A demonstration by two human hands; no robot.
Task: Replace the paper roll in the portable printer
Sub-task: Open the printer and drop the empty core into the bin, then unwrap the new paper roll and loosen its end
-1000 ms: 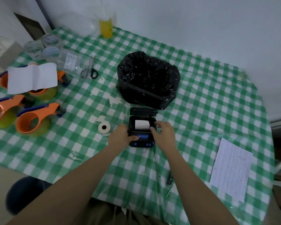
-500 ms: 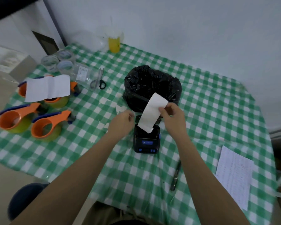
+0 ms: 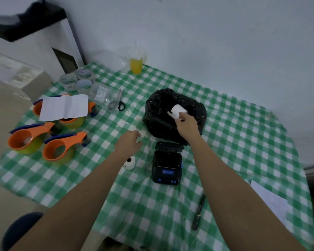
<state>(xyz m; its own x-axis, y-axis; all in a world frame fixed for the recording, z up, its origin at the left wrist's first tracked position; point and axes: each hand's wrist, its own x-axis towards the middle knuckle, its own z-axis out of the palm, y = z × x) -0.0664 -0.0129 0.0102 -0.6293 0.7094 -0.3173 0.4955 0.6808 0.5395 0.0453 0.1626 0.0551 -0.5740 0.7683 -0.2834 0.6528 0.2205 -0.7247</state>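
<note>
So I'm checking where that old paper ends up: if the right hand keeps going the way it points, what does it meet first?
Probably the inside of the black bag: the right hand holds the paper over its open mouth, pointing in and away. Depth is unclear.

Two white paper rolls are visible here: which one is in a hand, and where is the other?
The white paper roll held by the right hand over the black bin bag. The other roll stands untouched on the checked tablecloth, left of the black printer.
</note>
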